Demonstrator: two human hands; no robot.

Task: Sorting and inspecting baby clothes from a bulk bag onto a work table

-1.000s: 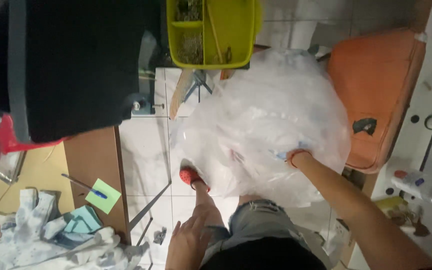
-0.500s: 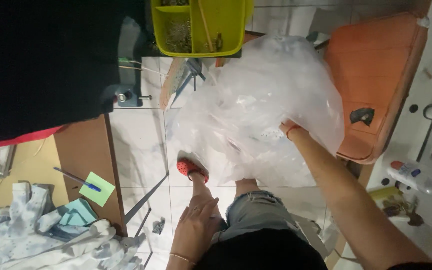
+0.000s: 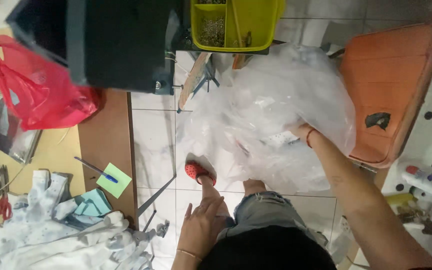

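A: What does the right hand (image 3: 300, 134) do in this view?

B: It is sunk into the large clear plastic bag (image 3: 271, 117) that stands on the tiled floor (image 3: 153, 145), in front of the seated person's knees. The fingers are buried among the crumpled film, so I cannot tell whether they are spread or pinching anything. A red band sits at the wrist, at the bag's near right edge.

A: And the left hand (image 3: 202, 226)?

B: It rests on the person's own leg, below and to the left of the bag, fingers loosely spread and holding nothing. A red clog (image 3: 198, 171) shows just beyond its fingertips, touching the bag's lower left edge.

A: What surrounds the bag?

B: Above it hangs a yellow-green tray (image 3: 236, 25) of small metal parts. To its right stands an orange chair seat (image 3: 388, 92), touching the film. Well to its left is the counter (image 3: 103, 135), carrying a red plastic bag (image 3: 38, 92), a green note (image 3: 114, 180) with a blue pen (image 3: 96, 170), and pale folded garments (image 3: 66, 235).

A: Which step is in hand?

B: Judged from the pose, the reach into the bag, feeling for a piece inside. The next move would call for a firm grip on one item and a clean lift free of the clinging film.
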